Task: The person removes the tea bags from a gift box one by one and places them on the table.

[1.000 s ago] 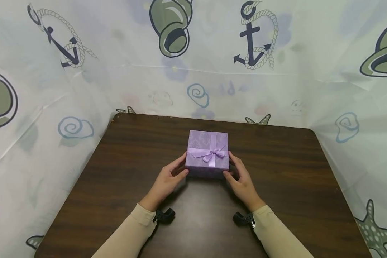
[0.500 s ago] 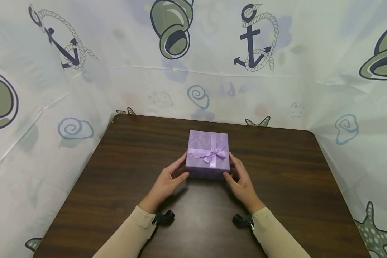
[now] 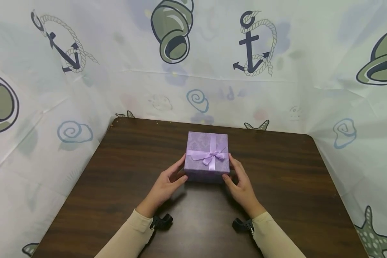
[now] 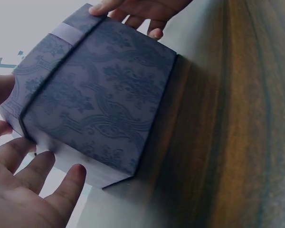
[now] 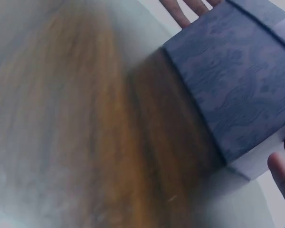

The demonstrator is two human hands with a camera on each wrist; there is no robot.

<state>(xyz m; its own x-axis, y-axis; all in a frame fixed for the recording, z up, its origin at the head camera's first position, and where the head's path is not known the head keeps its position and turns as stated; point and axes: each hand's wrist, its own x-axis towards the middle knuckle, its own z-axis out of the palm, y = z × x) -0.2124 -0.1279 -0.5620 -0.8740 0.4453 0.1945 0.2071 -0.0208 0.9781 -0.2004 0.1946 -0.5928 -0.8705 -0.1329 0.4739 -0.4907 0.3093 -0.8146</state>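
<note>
A square lavender gift box (image 3: 201,140) with a floral pattern and a satin ribbon bow on its lid is between the two hands over the brown table. My left hand (image 3: 162,186) holds its left side, thumb at the near left corner. Opposite, my right hand (image 3: 242,186) grips the right side, its thumb at the near right corner. In the left wrist view the patterned near face of the gift box (image 4: 109,95) shows, with the dark line under the lid. Left fingertips (image 4: 76,175) lie along the side; the farther fingers are partly hidden.
A dark wood-grain table (image 3: 132,150) with rounded far corners lies under the box. Behind and beside it hangs a white sheet (image 3: 132,86) printed with anchors, shells and starfish. Black wrist cameras (image 3: 162,222) are strapped at both cuffs.
The head view has tilted slightly, so the scene sits lower. The gift box looks a little larger and nearer the table's far edge in the picture. Both hands keep their hold.
</note>
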